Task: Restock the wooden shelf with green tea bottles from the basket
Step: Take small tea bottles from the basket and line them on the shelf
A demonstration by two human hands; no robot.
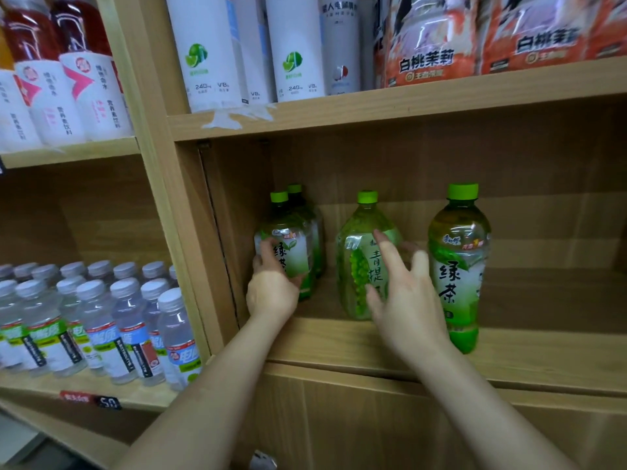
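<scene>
Several green-capped bottles stand on the wooden shelf [373,340]. My left hand [271,290] grips the lower body of a green tea bottle [288,239] at the shelf's left wall; another bottle [298,198] stands right behind it. My right hand [403,293] is spread open with straight fingers in front of a green grape tea bottle [356,266] in the middle; I cannot tell whether it touches. To the right, a green tea bottle [459,266] stands alone near the front edge. The basket is out of view.
The shelf's right half holds nothing. Above it, white lime-labelled bottles [210,52] and orange peach-jasmine packs [475,39] fill the upper shelf. In the left bay, clear white-capped bottles [101,320] are packed low, with red drinks [57,72] above.
</scene>
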